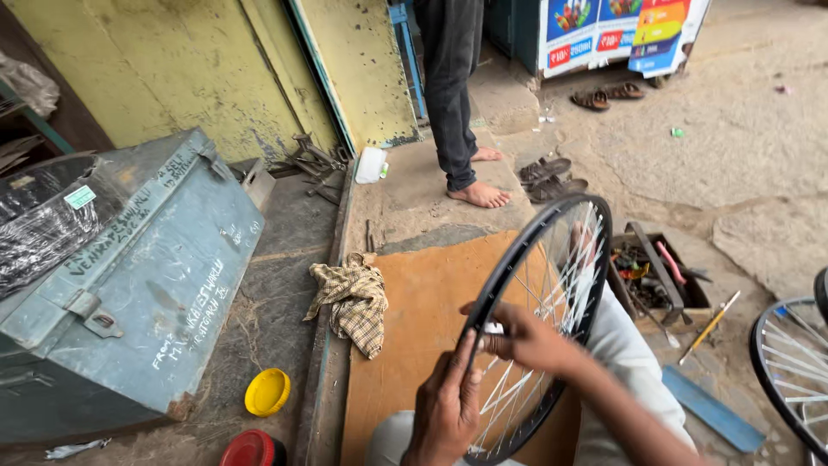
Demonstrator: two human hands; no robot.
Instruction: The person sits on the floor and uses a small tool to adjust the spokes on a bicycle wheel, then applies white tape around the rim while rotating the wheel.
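Observation:
A black bicycle wheel rim (524, 250) with silver spokes stands upright in front of me, over my lap. My left hand (446, 406) grips the near edge of the rim from the left. Reaching in from the right, my right hand (526, 338) has its fingers pinched on something small among the spokes near the rim; what it holds is hidden by the fingers. An orange-brown board (423, 302) lies on the ground behind the wheel.
A checked cloth (354, 300) lies at the board's left edge. A grey metal trunk (138, 276) stands left, with a yellow lid (267, 393) and a red lid (248, 450) beside it. A wooden tool tray (660, 267) sits right. A barefoot person (457, 95) stands beyond. Another wheel (793, 371) shows at right.

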